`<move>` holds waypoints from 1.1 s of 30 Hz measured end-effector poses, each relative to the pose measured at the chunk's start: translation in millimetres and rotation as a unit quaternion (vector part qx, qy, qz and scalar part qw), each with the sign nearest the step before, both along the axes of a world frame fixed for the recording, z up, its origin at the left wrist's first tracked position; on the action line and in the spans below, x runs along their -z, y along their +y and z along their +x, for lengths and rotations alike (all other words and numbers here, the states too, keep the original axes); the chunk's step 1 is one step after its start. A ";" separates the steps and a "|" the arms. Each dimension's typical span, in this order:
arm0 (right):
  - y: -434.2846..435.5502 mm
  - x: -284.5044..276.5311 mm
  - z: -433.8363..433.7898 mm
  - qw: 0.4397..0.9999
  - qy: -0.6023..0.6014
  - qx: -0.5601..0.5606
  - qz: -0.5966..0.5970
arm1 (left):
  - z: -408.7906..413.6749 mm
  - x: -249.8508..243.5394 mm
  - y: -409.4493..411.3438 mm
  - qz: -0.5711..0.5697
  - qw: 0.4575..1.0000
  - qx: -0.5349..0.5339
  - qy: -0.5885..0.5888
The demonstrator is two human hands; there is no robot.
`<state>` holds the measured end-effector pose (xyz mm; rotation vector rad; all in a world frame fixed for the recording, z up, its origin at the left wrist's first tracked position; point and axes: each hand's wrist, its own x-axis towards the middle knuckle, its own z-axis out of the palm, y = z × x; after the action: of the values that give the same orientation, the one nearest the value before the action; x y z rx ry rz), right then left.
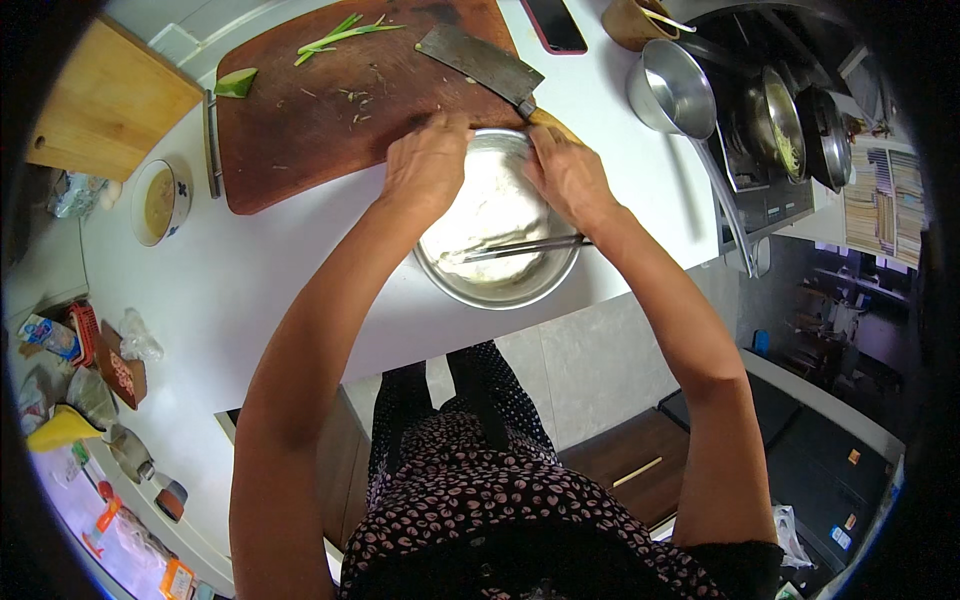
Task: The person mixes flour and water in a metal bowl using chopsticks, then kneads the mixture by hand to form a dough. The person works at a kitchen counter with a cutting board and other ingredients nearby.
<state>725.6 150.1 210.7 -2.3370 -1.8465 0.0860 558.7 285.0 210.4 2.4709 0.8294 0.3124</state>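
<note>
A round stainless steel mixing bowl [501,298] sits near the counter's front edge. It holds a white, floury mass [491,206], brightly lit, that looks like flour or dough. A pair of dark chopsticks [525,248] lies across it, their ends over the bowl's right rim by my right wrist. My left hand [427,159] grips the far left rim, its fingertips close to the cutting board. On the far right rim is my right hand [571,176], its fingers curled over the edge. The undersides of both grips are hidden.
Behind the bowl, a wooden cutting board [300,135] carries a cleaver [480,66], scallion pieces [341,37] and a cut green vegetable [235,83]. A bowl of yellowish liquid [160,202] stands left. A long-handled steel ladle pot [671,88], phone [556,24] and pan [780,124] are right.
</note>
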 end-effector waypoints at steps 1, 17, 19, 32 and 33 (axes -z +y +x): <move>8.2 0.1 -1.9 1.000 -0.013 -0.004 0.003 | 0.6 4.1 1.7 0.004 1.000 0.007 -0.002; -1.5 -11.5 9.8 0.974 0.228 -0.017 0.010 | -9.0 10.7 3.2 -0.002 0.998 0.036 -0.049; -3.3 -9.2 11.4 0.980 0.197 -0.014 0.022 | -13.1 9.7 1.8 -0.013 0.998 0.030 -0.057; 21.4 -6.5 9.4 0.994 0.077 -0.077 0.008 | -30.6 18.6 -7.0 -0.019 0.993 0.009 -0.114; 25.8 -6.1 6.7 0.993 0.072 -0.090 0.020 | -31.1 19.2 -6.7 -0.021 0.994 0.010 -0.109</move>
<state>732.3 175.9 216.9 -2.0739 -1.9635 0.2294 527.6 278.3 191.2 2.3527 0.7120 0.5418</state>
